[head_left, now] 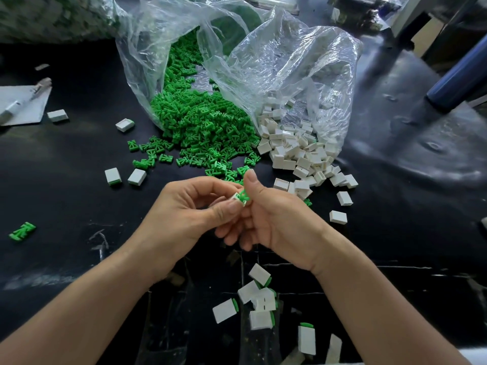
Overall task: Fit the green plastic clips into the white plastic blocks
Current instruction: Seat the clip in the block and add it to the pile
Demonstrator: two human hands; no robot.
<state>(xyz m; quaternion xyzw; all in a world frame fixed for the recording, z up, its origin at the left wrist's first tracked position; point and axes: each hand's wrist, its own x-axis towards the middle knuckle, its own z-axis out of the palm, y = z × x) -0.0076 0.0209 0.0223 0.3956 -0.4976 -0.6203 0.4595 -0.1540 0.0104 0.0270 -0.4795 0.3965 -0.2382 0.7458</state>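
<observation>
Fingers (227, 207) of the left hand (184, 214) pinch a white block (237, 198), while the right hand (279, 219) grips a green clip (244, 194) partly seated in it; I judge this fit about halfway home. Nearest me, right of centre, I count about seven finished blocks (259, 301) showing green ends. Another fitted block (113, 176) lies left of the hands, and a stray clip (22, 231) sits at the far left. Beyond, the clip heap (200, 122) and the block heap (297, 154) spill from clear bags (290, 61), too many to count, so I reckon most of the work remains.
</observation>
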